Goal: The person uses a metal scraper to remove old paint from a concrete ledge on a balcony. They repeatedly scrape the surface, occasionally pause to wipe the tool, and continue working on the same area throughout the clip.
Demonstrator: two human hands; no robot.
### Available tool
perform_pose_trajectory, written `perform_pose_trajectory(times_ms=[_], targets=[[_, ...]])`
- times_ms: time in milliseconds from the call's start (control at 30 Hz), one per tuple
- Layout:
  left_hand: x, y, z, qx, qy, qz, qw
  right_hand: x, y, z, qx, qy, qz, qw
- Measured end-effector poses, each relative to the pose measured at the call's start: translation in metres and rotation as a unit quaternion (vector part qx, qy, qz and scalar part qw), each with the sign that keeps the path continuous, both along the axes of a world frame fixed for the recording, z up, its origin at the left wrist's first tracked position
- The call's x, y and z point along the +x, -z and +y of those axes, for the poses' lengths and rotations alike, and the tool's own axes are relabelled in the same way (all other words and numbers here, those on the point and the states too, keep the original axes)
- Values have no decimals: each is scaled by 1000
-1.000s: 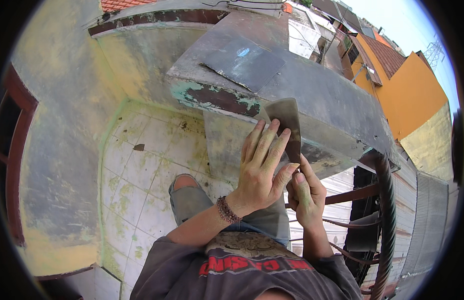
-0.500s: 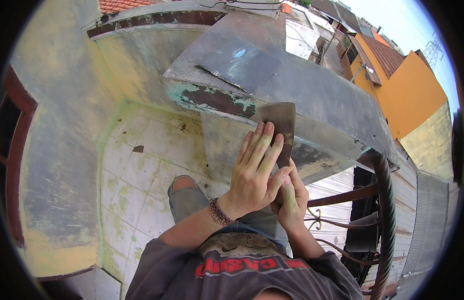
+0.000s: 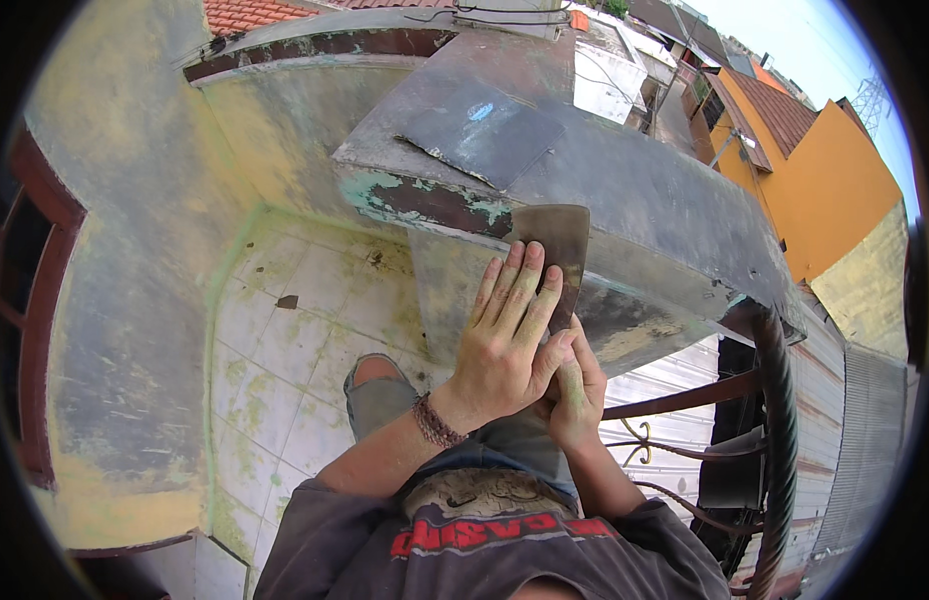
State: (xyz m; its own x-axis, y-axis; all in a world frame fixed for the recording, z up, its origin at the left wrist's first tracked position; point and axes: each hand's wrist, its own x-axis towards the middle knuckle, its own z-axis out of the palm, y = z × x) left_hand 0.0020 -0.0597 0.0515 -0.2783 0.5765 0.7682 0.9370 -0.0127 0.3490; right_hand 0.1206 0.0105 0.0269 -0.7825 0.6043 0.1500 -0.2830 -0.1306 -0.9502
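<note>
A scraper with a wide, dull metal blade rests with its far end against the front edge of the grey parapet. Its lower end is in my right hand, whose fingers are closed round it; the handle is mostly hidden. My left hand lies palm down with its fingers stretched along the blade, and its thumb touches my right hand. Just left of the blade, teal and dark brown patches of peeling paint show on the parapet's edge. Pale dust covers the fingers of both hands.
A dark flat sheet lies on top of the parapet. At the right stand a twisted metal post and curled railing bars, with corrugated roofing below. Stained white floor tiles and a red-framed window are at the left.
Both hands have shifted very slightly left and toward me with the scraper, their hold the same. The whole view has turned a little.
</note>
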Motion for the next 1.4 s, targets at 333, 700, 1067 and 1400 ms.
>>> perform_pose_trajectory(times_ms=[333, 700, 1067, 1400], targets=[[-6, -10, -6, 64, 15, -7, 998, 7, -13, 26, -114, -103, 71, 986], [-24, -53, 5, 128, 158, -369, 907, 44, -2, 44, -187, -239, 119, 945], [-14, -55, 0, 86, 215, -508, 829, 53, 18, 46, -193, -278, 130, 932], [-9, -59, 2, 77, 220, -530, 815, 55, 21, 46, -119, -261, 111, 951]])
